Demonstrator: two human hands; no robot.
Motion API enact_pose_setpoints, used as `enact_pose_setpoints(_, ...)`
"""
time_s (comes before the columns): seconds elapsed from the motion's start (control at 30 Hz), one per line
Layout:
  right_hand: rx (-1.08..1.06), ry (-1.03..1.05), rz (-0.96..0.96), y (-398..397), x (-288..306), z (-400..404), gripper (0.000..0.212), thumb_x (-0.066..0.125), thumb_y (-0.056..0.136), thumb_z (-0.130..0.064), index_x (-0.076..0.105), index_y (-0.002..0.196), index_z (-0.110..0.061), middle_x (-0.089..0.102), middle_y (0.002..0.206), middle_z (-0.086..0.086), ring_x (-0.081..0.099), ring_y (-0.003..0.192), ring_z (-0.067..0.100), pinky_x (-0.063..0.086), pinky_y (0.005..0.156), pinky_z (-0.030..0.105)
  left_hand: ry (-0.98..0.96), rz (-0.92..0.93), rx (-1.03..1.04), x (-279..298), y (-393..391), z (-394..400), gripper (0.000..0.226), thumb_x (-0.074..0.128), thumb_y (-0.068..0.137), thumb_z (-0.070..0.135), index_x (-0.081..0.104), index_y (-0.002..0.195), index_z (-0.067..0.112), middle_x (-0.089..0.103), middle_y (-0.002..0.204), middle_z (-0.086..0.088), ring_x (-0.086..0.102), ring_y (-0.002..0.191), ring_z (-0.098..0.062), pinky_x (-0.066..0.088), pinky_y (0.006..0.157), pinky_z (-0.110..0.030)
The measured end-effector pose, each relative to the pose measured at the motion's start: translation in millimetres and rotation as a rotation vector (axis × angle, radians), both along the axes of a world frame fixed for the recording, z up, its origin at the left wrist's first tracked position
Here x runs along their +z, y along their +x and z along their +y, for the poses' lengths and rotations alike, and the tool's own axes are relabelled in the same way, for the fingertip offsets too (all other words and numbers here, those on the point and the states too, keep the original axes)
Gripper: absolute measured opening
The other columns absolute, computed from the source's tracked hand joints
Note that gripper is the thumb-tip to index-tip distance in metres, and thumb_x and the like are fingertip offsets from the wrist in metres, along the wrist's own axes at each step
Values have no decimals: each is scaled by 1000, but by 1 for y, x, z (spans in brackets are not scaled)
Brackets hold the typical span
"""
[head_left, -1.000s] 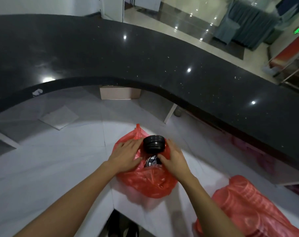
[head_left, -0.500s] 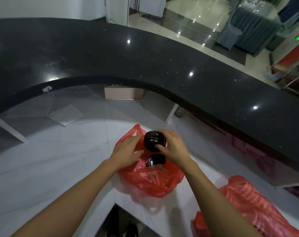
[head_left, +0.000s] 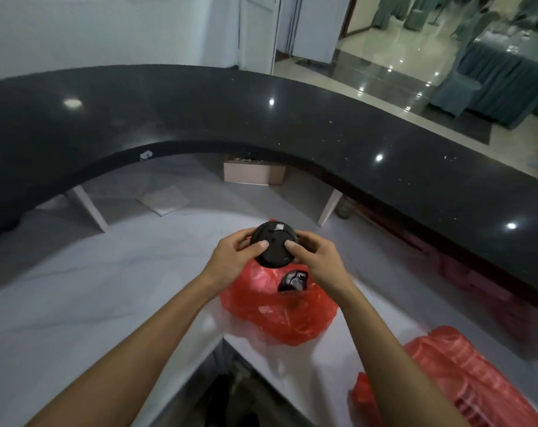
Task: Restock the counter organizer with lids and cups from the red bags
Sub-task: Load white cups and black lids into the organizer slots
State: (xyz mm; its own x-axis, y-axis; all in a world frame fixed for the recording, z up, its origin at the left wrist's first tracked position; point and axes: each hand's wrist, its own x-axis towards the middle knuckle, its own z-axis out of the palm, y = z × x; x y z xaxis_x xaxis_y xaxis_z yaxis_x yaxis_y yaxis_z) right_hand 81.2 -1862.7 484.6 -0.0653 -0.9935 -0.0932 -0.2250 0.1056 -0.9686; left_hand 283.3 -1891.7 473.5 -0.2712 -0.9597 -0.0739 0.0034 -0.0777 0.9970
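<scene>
We look down at our two bare forearms reaching to the middle of the frame, where both hands hold a stack of black plastic cup lids [head_left: 273, 248] lifted above a red plastic bag [head_left: 280, 309]. The left hand [head_left: 233, 260] curls around the left edge of the stack, its thumb pressed flat on the top lid and its fingers wrapped behind. The right hand [head_left: 318, 260] mirrors it on the right edge, thumb on the top face, fingers curved around the far side. Both grips are closed firmly on the stack, not spread. The top lid faces us, round and dark, with a small pale patch near its far rim.

The red plastic bag sits just below the hands on a white lower worktop [head_left: 76, 303], its mouth open, and another black lid [head_left: 293, 280] shows inside it, beside the right wrist. A second red bag [head_left: 464, 383], full and ribbed as if with stacked items, lies in the lower right of the frame, apart from the first.

A curved black stone counter [head_left: 292, 124] sweeps across the upper half of the frame. Under its edge, above the hands, stands a small pale box [head_left: 253, 174], and a flat white sheet [head_left: 164, 200] lies on the worktop to its left
</scene>
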Motion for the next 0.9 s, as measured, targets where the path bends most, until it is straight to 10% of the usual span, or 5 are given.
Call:
enact_pose_setpoints(0.3, 231, -161, 109, 80, -4, 11, 37, 70, 92, -33, 66, 127, -22, 72, 117, -8, 68, 106, 10, 55, 94, 43, 93, -19, 243, 20, 78, 63, 27, 65, 94, 6, 68, 121, 5, 76, 107, -13, 72, 101, -30, 58, 90, -37)
enact_pose_setpoints(0.53, 551, -551, 520, 153, 8, 48, 66, 64, 94, -46, 37, 153, -30, 22, 165, -5, 23, 149, 13, 24, 118, 27, 271, 185, 464, 32, 136, 115, 29, 62, 97, 23, 71, 115, 2, 71, 112, -23, 71, 98, -40, 53, 100, -51)
enact_pose_setpoints(0.9, 811, -884, 574, 273, 13, 150, 58, 69, 91, -41, 52, 144, -25, 32, 161, 2, 34, 144, 24, 37, 114, 36, 284, 252, 756, 40, 238, 271, 31, 59, 98, 32, 72, 117, 11, 73, 111, -18, 71, 91, -37, 56, 92, -47)
